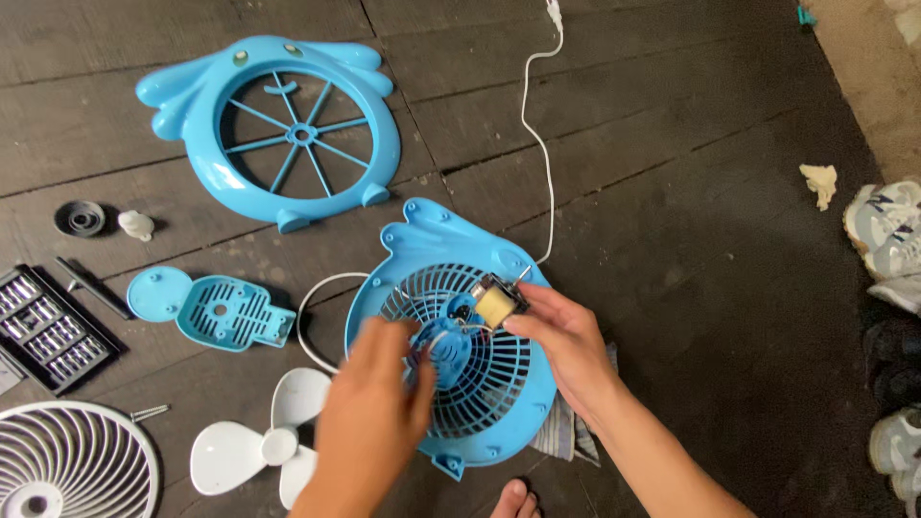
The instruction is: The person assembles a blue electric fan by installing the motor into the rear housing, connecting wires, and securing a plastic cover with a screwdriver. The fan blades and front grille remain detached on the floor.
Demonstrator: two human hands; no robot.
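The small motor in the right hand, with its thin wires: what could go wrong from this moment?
1. The wires between the motor and the blue grille look thin; pulling by the right hand might tear them.
2. The left hand is blurred, so it may snag them.
3. A loose screw could get lost.

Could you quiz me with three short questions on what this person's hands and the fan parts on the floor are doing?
1. True or false: the right hand holds the small fan motor over the blue rear grille.
2. Which loose part lies nearest the left hand? A. white fan blade B. blue front frame C. screwdriver bit case
3. Fill in: the white power cord runs from the grille toward the ___ edge of the picture.

Key: 1 true; 2 A; 3 top.
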